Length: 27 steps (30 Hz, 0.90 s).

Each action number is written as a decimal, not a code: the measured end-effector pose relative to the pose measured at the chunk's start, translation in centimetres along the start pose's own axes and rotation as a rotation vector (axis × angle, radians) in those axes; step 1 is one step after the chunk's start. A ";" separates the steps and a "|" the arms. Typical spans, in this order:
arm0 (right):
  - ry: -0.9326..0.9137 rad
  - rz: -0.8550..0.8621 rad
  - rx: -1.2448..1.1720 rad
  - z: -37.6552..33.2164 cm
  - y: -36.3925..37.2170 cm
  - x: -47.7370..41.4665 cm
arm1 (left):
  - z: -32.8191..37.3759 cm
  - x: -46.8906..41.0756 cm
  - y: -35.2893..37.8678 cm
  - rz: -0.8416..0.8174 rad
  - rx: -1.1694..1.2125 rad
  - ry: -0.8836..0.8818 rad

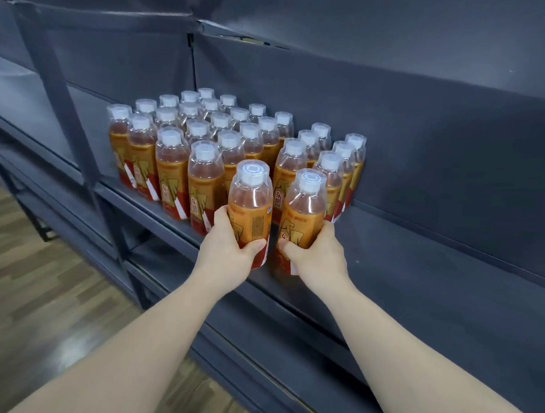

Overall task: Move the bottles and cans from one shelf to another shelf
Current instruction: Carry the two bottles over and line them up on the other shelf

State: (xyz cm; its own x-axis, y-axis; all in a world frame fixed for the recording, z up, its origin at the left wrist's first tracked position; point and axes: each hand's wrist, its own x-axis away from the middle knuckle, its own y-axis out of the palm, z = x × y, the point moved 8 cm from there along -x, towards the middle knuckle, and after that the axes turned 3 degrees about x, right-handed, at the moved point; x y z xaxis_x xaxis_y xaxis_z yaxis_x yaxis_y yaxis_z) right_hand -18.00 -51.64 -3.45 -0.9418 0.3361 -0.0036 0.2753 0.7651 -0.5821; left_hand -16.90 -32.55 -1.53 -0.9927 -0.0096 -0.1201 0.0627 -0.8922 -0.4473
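The left hand [231, 248] grips one bottle [250, 205] and the right hand [316, 256] grips a second bottle [302, 214] (both upright, white-capped) at the front edge of the shelf [419, 271]. The packed bottle rows [205, 133] stand at 11 o'clock from them.
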 end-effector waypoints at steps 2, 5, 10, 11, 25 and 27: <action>0.022 0.025 -0.005 0.3 0.1 -0.3 | -0.1 -1.3 0.5 -0.043 -0.010 0.019; 0.066 0.057 -0.020 0.7 0.3 -0.4 | -0.6 -3.0 1.1 -0.109 -0.011 0.018; 0.107 0.126 -0.057 0.9 0.8 0.0 | -1.7 -5.2 2.0 -0.189 0.004 0.020; 0.107 0.141 -0.065 0.8 0.8 0.1 | -1.9 -5.6 2.1 -0.196 0.005 0.022; 0.147 0.240 -0.088 0.8 1.8 0.0 | -2.6 -8.5 3.3 -0.220 -0.072 0.079; 0.133 0.292 -0.033 0.6 1.7 -0.1 | -2.5 -8.7 3.5 -0.231 -0.042 0.076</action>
State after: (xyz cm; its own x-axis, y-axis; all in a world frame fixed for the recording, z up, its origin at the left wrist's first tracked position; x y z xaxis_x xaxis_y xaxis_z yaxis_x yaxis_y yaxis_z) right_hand -17.56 -50.77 -4.93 -0.7893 0.6112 -0.0585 0.5381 0.6427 -0.5453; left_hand -7.79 -34.47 -4.25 -0.9708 0.2275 -0.0761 -0.1588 -0.8471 -0.5072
